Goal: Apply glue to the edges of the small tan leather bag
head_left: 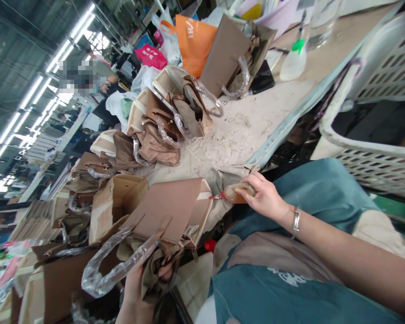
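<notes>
A brown bag [175, 202] with plastic-wrapped handles lies on its side at the near edge of the table. My right hand [261, 193] is closed around a small glue bottle [232, 192] with a red nozzle, whose tip is at the bag's pale side edge. From below, my left hand [138, 283] reaches into the crumpled olive-brown lining of the bag; its fingers are wrapped in the fabric and partly hidden by it.
More brown bags [158, 130] stand in a row along the worktable [236, 126]. A cardboard box [111, 207] is left of the bag in hand. White plastic baskets [374, 157] are at the right. A green-capped bottle [293, 63] stands at the back.
</notes>
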The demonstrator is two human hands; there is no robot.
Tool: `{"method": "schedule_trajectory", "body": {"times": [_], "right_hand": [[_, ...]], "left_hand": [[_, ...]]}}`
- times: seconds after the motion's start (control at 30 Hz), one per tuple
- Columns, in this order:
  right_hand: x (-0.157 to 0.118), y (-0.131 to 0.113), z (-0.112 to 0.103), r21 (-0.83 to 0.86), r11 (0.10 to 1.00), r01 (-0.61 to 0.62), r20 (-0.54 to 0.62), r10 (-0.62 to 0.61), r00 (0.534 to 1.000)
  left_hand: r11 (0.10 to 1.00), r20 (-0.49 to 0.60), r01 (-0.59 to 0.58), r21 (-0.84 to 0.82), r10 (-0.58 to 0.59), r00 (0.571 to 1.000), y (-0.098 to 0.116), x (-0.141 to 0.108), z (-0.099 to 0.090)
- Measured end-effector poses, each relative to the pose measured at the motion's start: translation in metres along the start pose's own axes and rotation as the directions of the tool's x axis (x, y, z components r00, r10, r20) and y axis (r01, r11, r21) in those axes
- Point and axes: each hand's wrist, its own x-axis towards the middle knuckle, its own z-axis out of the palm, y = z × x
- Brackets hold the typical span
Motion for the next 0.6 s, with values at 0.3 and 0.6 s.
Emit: {"method": "schedule_trajectory", "body": {"times": [0.3,0.6], "right_hand": [[0.002,-0.008,-0.008,-0.015,0.998,0.068,0.107,-0.066,0.992],[0.000,-0.008,-0.009,-0.108,0.949,0.296,0.164,-0.277,0.947]], "left_hand": [[0.997,0.032,-0.078,0.022,0.078,0.996,0.052,0.010,0.056],[0.982,0.065,-0.112,0.149,0.104,0.992,0.086,0.040,0.108]]}}
